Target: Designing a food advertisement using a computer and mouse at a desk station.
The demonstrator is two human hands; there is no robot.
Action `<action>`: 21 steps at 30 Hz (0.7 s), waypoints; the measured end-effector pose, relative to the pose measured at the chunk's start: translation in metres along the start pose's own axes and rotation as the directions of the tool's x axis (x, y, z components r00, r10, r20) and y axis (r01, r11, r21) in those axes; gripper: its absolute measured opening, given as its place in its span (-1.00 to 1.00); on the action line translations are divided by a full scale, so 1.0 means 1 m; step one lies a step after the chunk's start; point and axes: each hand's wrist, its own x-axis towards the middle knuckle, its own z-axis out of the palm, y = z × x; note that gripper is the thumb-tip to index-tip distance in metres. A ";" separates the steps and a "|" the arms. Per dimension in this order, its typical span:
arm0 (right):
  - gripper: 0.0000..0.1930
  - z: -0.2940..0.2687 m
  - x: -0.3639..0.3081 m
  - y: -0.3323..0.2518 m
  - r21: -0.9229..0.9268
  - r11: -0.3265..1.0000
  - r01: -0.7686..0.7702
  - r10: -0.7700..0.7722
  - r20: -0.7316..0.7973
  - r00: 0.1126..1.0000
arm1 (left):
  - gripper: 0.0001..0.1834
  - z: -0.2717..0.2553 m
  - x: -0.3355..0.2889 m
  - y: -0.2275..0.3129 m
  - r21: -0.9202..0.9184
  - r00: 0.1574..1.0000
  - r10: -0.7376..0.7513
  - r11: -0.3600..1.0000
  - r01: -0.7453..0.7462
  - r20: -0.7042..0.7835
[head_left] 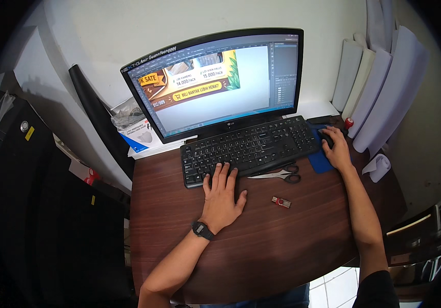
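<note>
While left hand lies flat, open at keyboard, right hand cups mouse — white-blue box behind.

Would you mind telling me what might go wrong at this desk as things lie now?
The scissors lie just in front of the keyboard, beside the left hand; a sideways reach might catch the blades. The small USB stick lies loose on the table and could be swept off by a forearm. The right hand on the mouse is close to the leaning paper rolls.
</note>
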 end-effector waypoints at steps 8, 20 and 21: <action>-0.60 0.000 0.000 0.002 0.006 1.000 0.012 -0.012 -0.003 1.000 | -0.26 -0.001 0.000 0.000 0.000 1.000 -0.001 1.000 0.001 0.002; -0.60 0.000 0.000 -0.001 0.019 1.000 0.002 -0.002 -0.003 1.000 | -0.26 0.001 0.000 0.000 -0.004 1.000 -0.002 1.000 0.002 -0.002; -0.60 0.000 0.000 -0.001 0.021 1.000 -0.003 0.003 -0.003 1.000 | -0.26 0.001 0.000 0.000 -0.003 1.000 -0.002 1.000 0.002 0.000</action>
